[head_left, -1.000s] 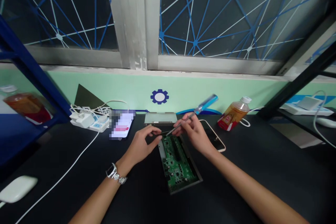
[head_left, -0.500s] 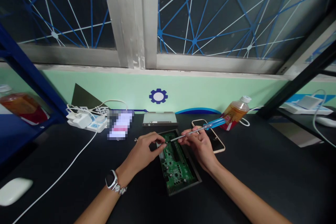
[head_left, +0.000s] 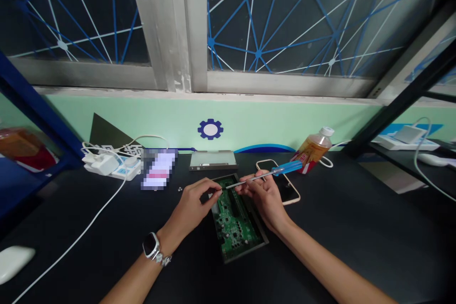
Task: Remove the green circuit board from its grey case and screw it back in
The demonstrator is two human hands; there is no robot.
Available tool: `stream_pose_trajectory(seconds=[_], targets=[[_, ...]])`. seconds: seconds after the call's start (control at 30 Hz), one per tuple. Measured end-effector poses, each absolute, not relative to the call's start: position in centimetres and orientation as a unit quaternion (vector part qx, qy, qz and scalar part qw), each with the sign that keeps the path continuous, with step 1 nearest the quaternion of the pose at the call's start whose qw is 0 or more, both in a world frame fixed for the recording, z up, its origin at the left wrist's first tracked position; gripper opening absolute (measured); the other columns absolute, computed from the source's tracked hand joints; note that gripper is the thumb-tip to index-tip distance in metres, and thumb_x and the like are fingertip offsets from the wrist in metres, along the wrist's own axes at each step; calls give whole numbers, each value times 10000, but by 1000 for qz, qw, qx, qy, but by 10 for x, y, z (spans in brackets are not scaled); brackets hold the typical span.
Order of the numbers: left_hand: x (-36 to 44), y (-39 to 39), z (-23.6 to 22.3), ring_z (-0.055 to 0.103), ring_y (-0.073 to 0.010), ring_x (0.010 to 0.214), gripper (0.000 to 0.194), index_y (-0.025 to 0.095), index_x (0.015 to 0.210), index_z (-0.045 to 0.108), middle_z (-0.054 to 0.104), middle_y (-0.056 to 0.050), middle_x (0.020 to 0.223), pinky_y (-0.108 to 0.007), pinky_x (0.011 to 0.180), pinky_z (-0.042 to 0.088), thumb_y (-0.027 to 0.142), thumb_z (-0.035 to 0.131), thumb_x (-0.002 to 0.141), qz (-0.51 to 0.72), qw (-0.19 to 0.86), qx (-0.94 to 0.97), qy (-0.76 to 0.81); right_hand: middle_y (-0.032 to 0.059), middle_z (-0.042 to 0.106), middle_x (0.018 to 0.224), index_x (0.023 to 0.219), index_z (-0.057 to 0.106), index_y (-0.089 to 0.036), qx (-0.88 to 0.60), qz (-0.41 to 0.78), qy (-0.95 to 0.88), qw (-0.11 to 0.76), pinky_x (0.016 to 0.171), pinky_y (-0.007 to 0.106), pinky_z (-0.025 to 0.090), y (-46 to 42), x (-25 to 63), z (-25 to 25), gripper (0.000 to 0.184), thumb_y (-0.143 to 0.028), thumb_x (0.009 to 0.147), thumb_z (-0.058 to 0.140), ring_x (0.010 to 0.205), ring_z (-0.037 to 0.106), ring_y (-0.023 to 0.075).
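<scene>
My right hand (head_left: 266, 198) is closed round the shaft of a screwdriver with a clear blue handle (head_left: 289, 167); the handle points up to the right. Its shaft slants down left, its tip close to the fingertips of my left hand (head_left: 193, 203). Those left fingers are pinched together at the tip; whatever is between them is too small or hidden to name. Below both hands lies a green circuit board (head_left: 233, 225) in a shallow dark metal tray (head_left: 245, 252). My hands cover part of its far end. Small shiny metal pieces (head_left: 180, 189) lie left of my left hand.
Behind the board stands a flat metal piece (head_left: 213, 161). A phone (head_left: 292, 194) lies to the right, near a drink bottle (head_left: 313, 149). At left are a lit, pixelated screen (head_left: 159, 170), a power strip (head_left: 128, 169) with white cables, and a white mouse (head_left: 14, 262).
The whole view has shifted slightly, so things sit a little further left. The screwdriver tip and my left fingertips have come closer together. Both hands keep their grips.
</scene>
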State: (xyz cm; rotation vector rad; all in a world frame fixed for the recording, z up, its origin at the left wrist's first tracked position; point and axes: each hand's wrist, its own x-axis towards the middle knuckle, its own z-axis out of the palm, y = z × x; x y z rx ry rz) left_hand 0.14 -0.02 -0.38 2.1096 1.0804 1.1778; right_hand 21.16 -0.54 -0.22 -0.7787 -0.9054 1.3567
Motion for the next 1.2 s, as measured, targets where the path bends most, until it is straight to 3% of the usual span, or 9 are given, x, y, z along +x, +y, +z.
stream_pose_trajectory(seconds=[0.1,0.53,0.73,0.97,1.2], targets=[[-2,1,-1,636,-160,808,125,217,1015,664,681,-39,931,-290,745,513,263,630,904,437,242,770,397,-12,736,869,915,400,-278,-338,588,-381,628,748,380,573,-5,212,-2,396,-301,787,775,752,731,213],[2,-2,-4,620,-147,770,85,204,914,653,665,-24,858,-272,716,480,233,579,945,451,246,768,383,41,769,890,973,483,-241,-351,622,-351,606,715,327,593,-4,215,-2,387,-310,772,806,773,753,209],[5,-6,-5,638,-153,837,69,209,967,626,668,-32,912,-277,759,494,201,558,961,479,217,775,351,53,763,821,873,534,-191,-363,626,-328,607,623,247,594,-1,215,-3,336,-317,756,824,697,746,173],[2,-11,-3,616,-158,934,161,211,1082,555,614,-46,992,-300,834,499,108,514,966,468,149,809,323,24,731,660,748,482,-195,-376,617,-320,613,498,217,566,-7,210,2,380,-335,744,836,576,721,167],[-4,-9,4,588,-162,899,142,203,1081,503,571,-48,973,-319,820,489,117,431,994,433,124,831,327,42,739,700,748,513,-179,-373,618,-321,613,508,209,566,-6,213,6,361,-375,763,817,624,736,172]])
